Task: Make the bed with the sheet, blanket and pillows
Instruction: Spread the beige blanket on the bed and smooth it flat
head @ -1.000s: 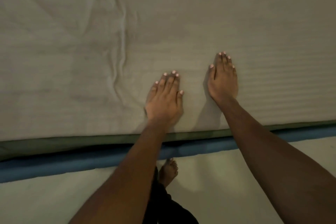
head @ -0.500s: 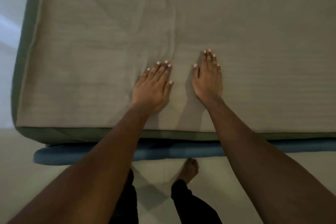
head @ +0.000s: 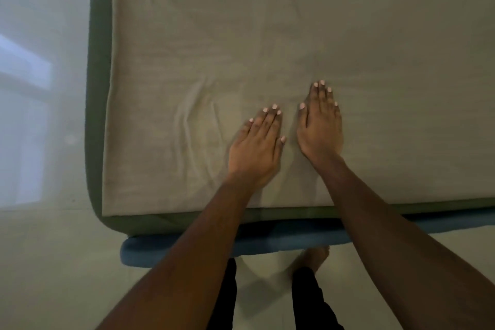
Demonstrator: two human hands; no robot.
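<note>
Leftward over the sheet (head: pixel 267 35), spread flat on the mattress (head: pixel 99 88), both palms have slid. My left hand (head: pixel 257 147) and right hand (head: pixel 320 126) press it, fingers straight, holding nothing. Pushing too hard could bunch the creases (head: pixel 192 118) ahead or drag the near edge askew.

Left hand (head: pixel 255 147) and right hand (head: pixel 320 126) lie closer together than 1 second ago, nearer the left end of the sheet (head: pixel 348 35). The long crease is now short wrinkles (head: pixel 191 118) left of the left hand.
</note>
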